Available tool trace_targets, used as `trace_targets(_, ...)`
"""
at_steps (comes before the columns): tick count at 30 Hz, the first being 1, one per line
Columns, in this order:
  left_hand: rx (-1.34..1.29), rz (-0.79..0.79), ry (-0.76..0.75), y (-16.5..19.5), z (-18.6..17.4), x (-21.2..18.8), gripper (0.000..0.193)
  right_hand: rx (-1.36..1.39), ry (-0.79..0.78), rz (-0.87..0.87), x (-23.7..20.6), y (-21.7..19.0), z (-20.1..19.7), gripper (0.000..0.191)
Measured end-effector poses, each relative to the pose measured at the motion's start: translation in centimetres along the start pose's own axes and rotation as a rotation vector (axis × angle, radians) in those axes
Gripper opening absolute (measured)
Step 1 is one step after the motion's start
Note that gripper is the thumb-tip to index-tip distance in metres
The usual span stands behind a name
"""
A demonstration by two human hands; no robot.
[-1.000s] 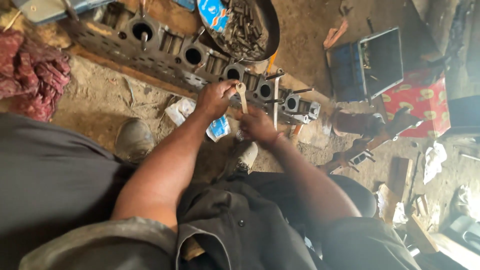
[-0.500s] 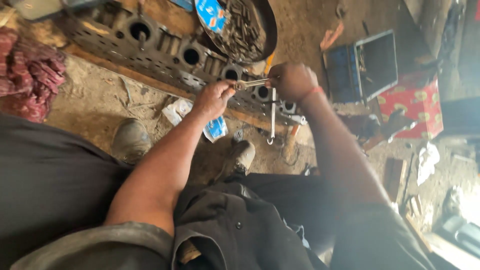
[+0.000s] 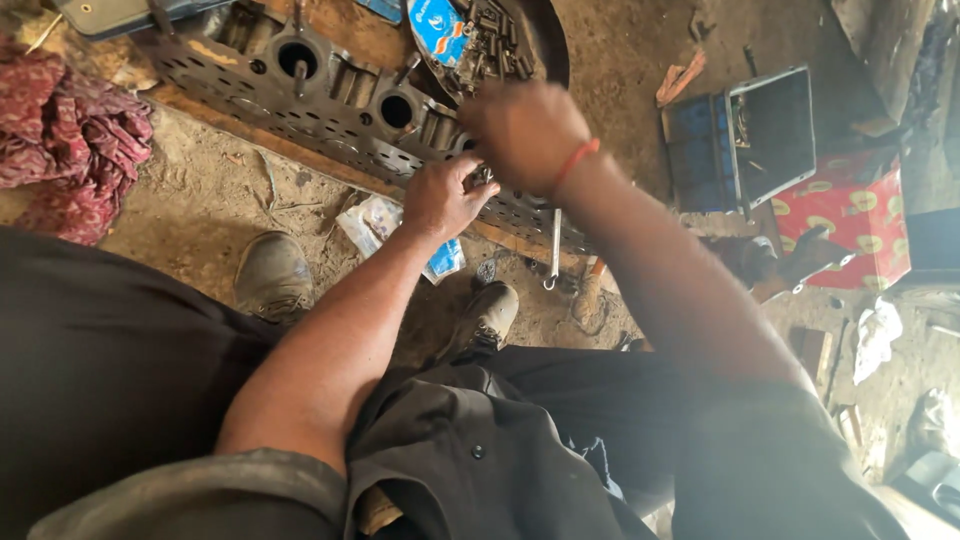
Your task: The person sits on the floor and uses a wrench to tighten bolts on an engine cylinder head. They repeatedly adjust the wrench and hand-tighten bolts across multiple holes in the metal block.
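The blurred right hand point(image 3: 525, 135) covers whatever small part both hands meet over, so its grip cannot be read. The left hand point(image 3: 442, 195) shows only its back; its fingertips are hidden. The long grey metal engine block point(image 3: 300, 95) disappears behind them, and the dark round pan of bolts point(image 3: 500, 40) is cut by the top edge.

Long grey metal cylinder head point(image 3: 330, 110), round bores up, flat along the dirt floor, wrench point(image 3: 553, 250) hanging off its edge
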State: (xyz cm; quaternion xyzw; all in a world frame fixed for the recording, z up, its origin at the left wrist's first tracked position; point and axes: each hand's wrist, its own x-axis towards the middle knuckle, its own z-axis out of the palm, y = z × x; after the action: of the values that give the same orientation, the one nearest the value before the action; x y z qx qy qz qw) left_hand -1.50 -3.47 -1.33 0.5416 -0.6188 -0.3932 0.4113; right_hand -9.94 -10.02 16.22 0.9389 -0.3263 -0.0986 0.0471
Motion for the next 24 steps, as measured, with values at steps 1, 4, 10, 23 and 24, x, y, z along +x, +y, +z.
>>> trace_targets(1,0.034,0.013,0.019,0.0,0.3,0.0,0.032,0.013,-0.015,0.021,-0.9,-1.2,-0.2,0.014)
trace_targets(4,0.295,0.008,0.003,0.0,0.9,-0.3,0.019,0.07,0.032,0.037,-4.2,-3.8,-0.5,0.012)
trace_targets(10,0.101,0.24,0.077,0.8,0.5,-0.8,0.027,0.188,0.3,0.034,-10.5,-3.3,0.1,0.006)
trace_targets(23,0.194,0.319,-0.014,1.7,0.3,0.4,0.021,0.711,0.547,0.512,-17.3,2.5,-1.3,0.015)
trace_targets(24,0.21,0.297,0.022,2.1,0.5,0.5,0.026,0.697,0.511,0.545,-18.7,3.2,-2.3,0.014)
